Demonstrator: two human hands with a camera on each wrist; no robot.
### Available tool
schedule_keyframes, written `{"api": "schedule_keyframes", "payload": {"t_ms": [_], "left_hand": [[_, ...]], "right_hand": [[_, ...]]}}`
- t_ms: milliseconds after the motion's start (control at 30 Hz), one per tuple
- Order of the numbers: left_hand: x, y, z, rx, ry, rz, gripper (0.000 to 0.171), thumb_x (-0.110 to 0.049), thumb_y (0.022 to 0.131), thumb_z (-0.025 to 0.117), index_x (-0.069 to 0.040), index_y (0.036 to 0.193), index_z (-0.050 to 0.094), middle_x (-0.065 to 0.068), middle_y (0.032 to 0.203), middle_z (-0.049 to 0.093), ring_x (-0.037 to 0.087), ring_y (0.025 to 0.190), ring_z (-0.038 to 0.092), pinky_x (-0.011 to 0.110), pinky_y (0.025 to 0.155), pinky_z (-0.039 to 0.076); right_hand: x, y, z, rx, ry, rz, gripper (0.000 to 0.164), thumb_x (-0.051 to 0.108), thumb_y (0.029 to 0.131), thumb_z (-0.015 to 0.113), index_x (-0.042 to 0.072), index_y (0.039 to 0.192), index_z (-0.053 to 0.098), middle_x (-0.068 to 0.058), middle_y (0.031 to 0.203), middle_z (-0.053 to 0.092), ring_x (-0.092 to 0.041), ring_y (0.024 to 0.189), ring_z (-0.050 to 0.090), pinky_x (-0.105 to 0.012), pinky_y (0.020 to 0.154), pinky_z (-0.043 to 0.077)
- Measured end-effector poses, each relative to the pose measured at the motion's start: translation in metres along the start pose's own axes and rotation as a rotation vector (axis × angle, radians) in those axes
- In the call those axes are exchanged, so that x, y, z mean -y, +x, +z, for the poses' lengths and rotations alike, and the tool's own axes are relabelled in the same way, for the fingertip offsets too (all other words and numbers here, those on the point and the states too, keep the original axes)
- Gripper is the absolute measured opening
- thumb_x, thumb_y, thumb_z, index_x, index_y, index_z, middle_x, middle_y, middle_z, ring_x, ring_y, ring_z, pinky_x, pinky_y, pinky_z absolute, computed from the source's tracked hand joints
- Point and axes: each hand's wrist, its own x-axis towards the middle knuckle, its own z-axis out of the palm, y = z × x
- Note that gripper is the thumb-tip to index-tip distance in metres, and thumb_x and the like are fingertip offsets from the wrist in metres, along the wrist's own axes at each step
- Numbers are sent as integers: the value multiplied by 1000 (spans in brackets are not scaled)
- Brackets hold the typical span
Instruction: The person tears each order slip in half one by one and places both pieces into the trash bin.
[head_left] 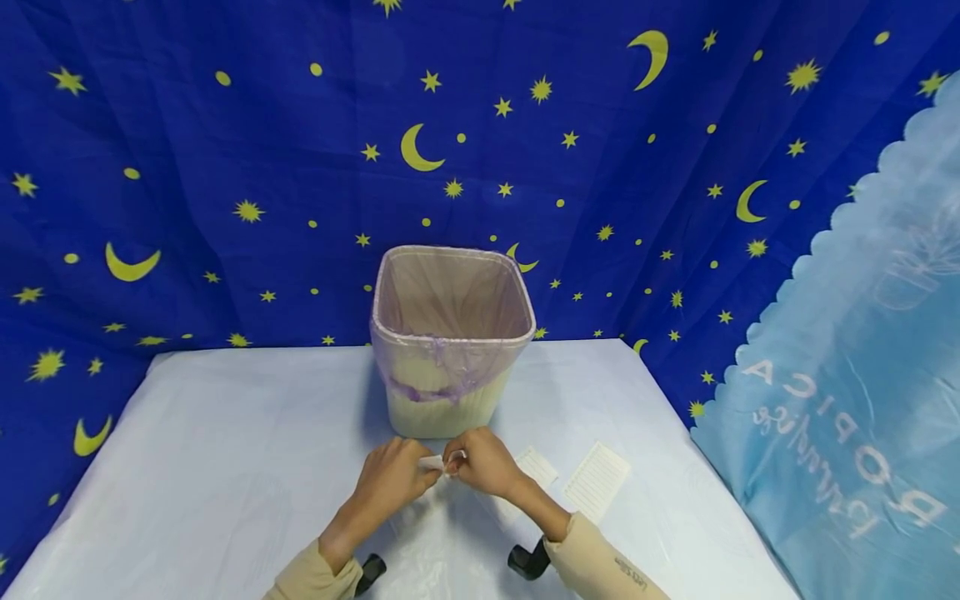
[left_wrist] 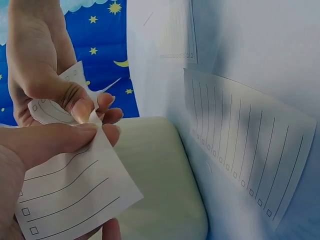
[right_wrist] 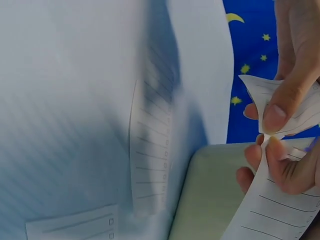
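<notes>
Both hands meet just in front of the bin, each pinching part of a white checklist sheet (left_wrist: 80,195) printed with lines and small boxes. My left hand (head_left: 393,473) grips one part between thumb and fingers. Right beside it, my right hand (head_left: 483,462) pinches the other part, which curls up in the left wrist view. Between the two thumbs the paper is twisted and narrowed, with a torn-looking edge. The thumbs nearly touch there, and the fingers hide some of the sheet.
A pale waste bin (head_left: 442,414) with a purple liner (head_left: 450,367) stands upright behind the hands. Two more checklist sheets lie on the white-covered table (head_left: 247,450) to the right: one sheet (head_left: 597,482) farther out, another sheet (head_left: 537,467) partly behind the right wrist. Starry blue cloth (head_left: 300,167) hangs behind.
</notes>
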Motion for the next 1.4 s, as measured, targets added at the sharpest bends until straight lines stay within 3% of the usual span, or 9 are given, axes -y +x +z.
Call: {"api": "schedule_keyframes", "payload": {"t_ms": [200,433,600,900,1167,1300,1400], "left_hand": [[-1,0,0,-21,-21,8,9,-21,73,84,-20,71,76,-8,59,64,4,48,47,23,45,38],[-2,-1,-1,-26,-23,9,7,-20,73,84,-18,76,78,-6,62,67,7,49,51,23,45,37],[-2,-2,-1,-30,-18,20,8,-20,73,84,-16,78,79,-4,65,69,10,51,55,24,46,40],[-3,-2,1,-54,-6,36,10,-20,73,84,-16,81,79,-1,71,73,14,56,62,26,50,46],[-3,-2,-2,-36,-14,38,8,-20,75,83,-17,82,80,-3,68,72,6,50,52,25,49,44],[-1,-2,-4,-15,-20,22,12,-20,76,82,-15,87,80,-2,72,73,5,50,52,24,49,44],[1,-2,-6,23,-45,10,15,-18,77,81,-12,91,79,1,75,74,4,49,49,23,48,42]], "right_hand": [[-5,1,1,19,232,102,21,-15,71,63,1,73,75,-8,74,73,-9,72,65,-19,70,51],[-8,0,3,23,361,171,17,-14,73,65,0,74,75,-12,74,73,-9,71,63,-19,67,50],[-9,-2,3,25,424,168,15,-14,72,65,-2,74,75,-15,71,72,-8,68,61,-20,65,49],[-8,-3,2,46,433,176,16,-13,77,61,-4,76,75,-17,73,71,-1,64,57,-19,63,49],[-10,-4,2,34,352,188,21,-11,76,59,3,76,75,-10,76,73,-8,68,59,-21,62,49],[-12,-5,0,41,304,214,21,-8,81,61,7,81,76,-8,84,74,-7,71,63,-20,64,50],[-13,-5,-4,62,286,184,21,-7,84,60,7,87,75,-8,91,73,-4,72,60,-19,64,48]]}}
